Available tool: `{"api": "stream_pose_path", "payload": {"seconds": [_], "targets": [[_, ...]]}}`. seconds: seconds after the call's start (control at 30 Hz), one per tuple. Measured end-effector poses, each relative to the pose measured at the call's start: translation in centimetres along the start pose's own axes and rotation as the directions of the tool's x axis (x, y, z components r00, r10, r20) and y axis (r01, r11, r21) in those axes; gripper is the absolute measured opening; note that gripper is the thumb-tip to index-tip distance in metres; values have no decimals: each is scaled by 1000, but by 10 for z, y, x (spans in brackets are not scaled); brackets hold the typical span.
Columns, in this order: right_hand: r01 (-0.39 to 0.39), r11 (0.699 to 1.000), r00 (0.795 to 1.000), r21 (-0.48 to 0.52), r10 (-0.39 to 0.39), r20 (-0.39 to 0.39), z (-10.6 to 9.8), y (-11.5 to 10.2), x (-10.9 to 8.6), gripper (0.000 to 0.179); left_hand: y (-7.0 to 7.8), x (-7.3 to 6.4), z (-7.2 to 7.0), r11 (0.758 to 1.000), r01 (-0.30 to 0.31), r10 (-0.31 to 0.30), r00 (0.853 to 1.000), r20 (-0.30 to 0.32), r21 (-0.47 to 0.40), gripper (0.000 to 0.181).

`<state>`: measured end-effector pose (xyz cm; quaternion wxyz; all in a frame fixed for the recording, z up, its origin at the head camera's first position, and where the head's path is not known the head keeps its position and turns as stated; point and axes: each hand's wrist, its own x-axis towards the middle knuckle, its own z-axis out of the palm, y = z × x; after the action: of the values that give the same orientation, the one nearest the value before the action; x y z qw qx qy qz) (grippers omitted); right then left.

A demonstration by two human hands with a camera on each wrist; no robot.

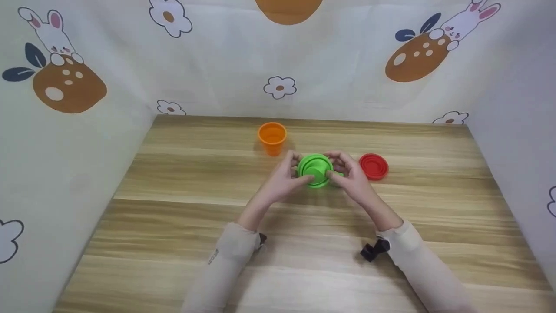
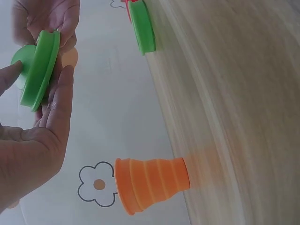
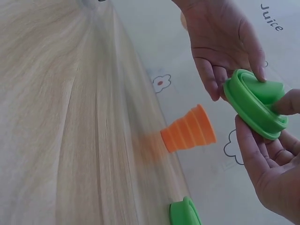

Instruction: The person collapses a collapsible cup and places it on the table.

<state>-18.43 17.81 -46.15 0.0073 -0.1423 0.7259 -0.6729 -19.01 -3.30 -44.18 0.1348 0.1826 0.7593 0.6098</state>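
Observation:
Both hands hold a green collapsible cup (image 1: 316,171) above the table. Its outer rings are pressed down flat, while a part in the middle stands up at a slant. From the left side, my left hand (image 1: 284,178) grips the cup with the thumb on its face and the fingers behind. My right hand (image 1: 352,177) pinches the opposite side, its thumb pressing the raised middle part (image 3: 265,90). A second green flat piece (image 2: 142,27) lies on the table, mostly hidden by the right hand in the head view.
An orange collapsible cup (image 1: 273,138) stands upright and extended, behind the hands to the left. To the right of the right hand lies a red collapsed cup (image 1: 374,166). A patterned cloth (image 1: 330,65) rises along the wooden table's (image 1: 173,174) back edge.

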Motion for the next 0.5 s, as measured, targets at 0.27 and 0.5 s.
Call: {"api": "stream_pose_path", "payload": {"seconds": [0.27, 0.5], "targets": [[-93, 996, 995, -5, 93, 25, -5, -1, -1, 33, -2, 0, -2, 999, -3, 2, 1000, 24, 44, 38], [-81, 997, 996, -18, 82, 32, -2, -2, 2, 24, -2, 0, 0, 997, -5, 2, 999, 37, 79, 38]]}}
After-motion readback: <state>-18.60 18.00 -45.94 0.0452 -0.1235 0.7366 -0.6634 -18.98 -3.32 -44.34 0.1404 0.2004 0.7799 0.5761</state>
